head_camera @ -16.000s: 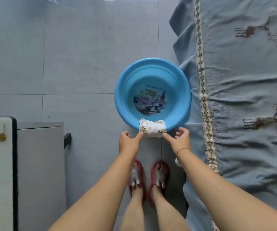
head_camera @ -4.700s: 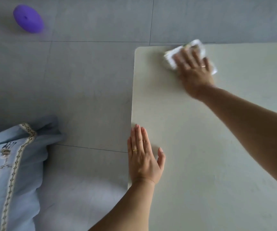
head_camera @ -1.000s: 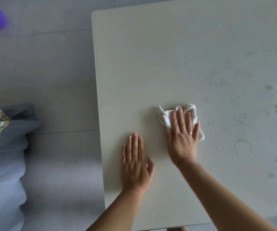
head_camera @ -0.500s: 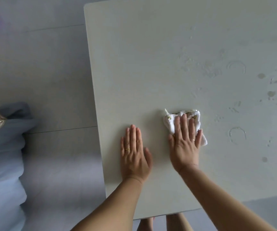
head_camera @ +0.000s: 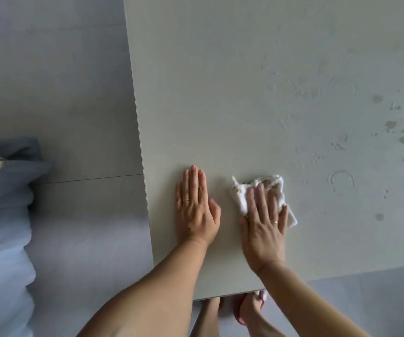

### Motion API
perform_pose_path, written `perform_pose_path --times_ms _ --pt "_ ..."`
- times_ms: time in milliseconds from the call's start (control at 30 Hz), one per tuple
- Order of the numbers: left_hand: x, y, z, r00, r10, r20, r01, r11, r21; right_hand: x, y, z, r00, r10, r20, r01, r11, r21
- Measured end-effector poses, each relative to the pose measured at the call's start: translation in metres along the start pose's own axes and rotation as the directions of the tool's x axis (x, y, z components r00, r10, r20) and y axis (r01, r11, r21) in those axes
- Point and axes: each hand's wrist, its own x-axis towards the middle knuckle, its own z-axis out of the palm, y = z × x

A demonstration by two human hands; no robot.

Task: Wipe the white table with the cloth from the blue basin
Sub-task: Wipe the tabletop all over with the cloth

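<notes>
One crumpled white cloth [head_camera: 260, 190] w/ tan print, under right hand [head_camera: 264, 227].

A white table [head_camera: 220, 93] fills most of the frame. Near its lower edge, a crumpled white cloth [head_camera: 242, 193] is pressed flat under the right hand [head_camera: 264, 229], while the left hand [head_camera: 193, 210] is laid flat just beside it. Dark spots [head_camera: 390, 124] and ring marks [head_camera: 341, 180] are seen at the right.

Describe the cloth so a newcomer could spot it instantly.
On the white table, near its front edge, two hands lie flat. The cloth is the crumpled white rag with small yellowish prints under the right hand; the left hand rests on bare tabletop.
</notes>
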Motion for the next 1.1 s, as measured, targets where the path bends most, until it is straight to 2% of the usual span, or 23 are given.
perform_pose_path --times_ms 67,167,233,367,433,533,600,667,733,800,867,900,933,1000,1067,1100 --pt "0.001 -0.001 0.001 1.0 0.008 0.004 -0.008 1.0 -0.004 -0.028 -0.007 0.014 0.988 -0.153 0.026 0.154 0.987 -0.033" --pt "0.001 -0.003 0.003 0.999 0.032 -0.01 -0.032 0.999 -0.003 -0.031 0.024 0.009 0.932 -0.356 0.065 0.361 0.925 -0.12" --pt "0.001 -0.004 0.004 0.999 0.038 -0.032 -0.038 0.999 0.003 -0.021 0.045 0.001 0.949 -0.312 0.046 0.315 0.94 -0.131" --pt "-0.003 -0.001 0.003 0.999 0.029 -0.036 -0.028 0.999 0.034 -0.022 0.034 0.0 0.999 -0.021 -0.033 0.019 0.999 -0.034" --pt "-0.004 0.0 0.004 0.999 0.033 -0.015 -0.032 0.997 0.069 -0.039 0.015 0.011 1.0 0.012 -0.028 -0.012 1.0 0.0" --pt "-0.006 0.002 0.002 0.999 0.03 -0.034 -0.027 0.995 0.101 -0.077 0.007 0.026 0.969 -0.244 0.028 0.245 0.967 -0.067" --pt "-0.014 0.005 0.001 0.997 0.03 -0.064 -0.022 0.993 0.12 -0.082 0.026 0.023 0.893 -0.444 0.077 0.451 0.883 -0.131" --pt "-0.03 0.011 0.002 0.996 0.02 -0.089 -0.009 0.993 0.114 -0.074 0.057 0.013 0.833 -0.545 0.099 0.553 0.809 -0.196" --pt "-0.053 0.021 0.006 0.996 0.032 -0.085 -0.024 0.995 0.092 -0.064 0.091 0.0 0.893 -0.446 0.066 0.449 0.867 -0.214" --pt "-0.074 0.035 0.013 0.997 0.048 -0.057 -0.044 0.997 0.07 -0.061 0.109 -0.01 0.975 -0.22 0.0 0.218 0.967 -0.135" --pt "-0.089 0.05 0.022 1.0 0.017 -0.023 -0.016 0.999 0.036 -0.07 0.1 -0.006 0.997 -0.041 -0.07 0.037 0.998 -0.054" --pt "-0.093 0.056 0.026 1.0 -0.02 -0.012 0.02 1.0 0.018 -0.078 0.091 0.0 0.996 -0.016 -0.089 0.012 0.999 -0.041" --pt "-0.095 0.061 0.029 0.998 -0.061 -0.005 0.061 0.998 0.009 -0.087 0.081 0.008 0.994 -0.049 -0.095 0.044 0.998 -0.046" --pt "-0.096 0.065 0.033 0.993 -0.118 -0.006 0.118 0.993 0.012 -0.107 0.073 0.017 0.969 -0.242 -0.054 0.236 0.966 -0.105" --pt "-0.096 0.065 0.036 0.992 -0.126 -0.018 0.127 0.992 0.027 -0.107 0.094 0.011 0.897 -0.443 0.008 0.437 0.882 -0.178" --pt "-0.096 0.064 0.037 0.992 -0.127 -0.024 0.128 0.991 0.03 -0.1 0.11 0.004 0.873 -0.486 0.031 0.482 0.854 -0.197"
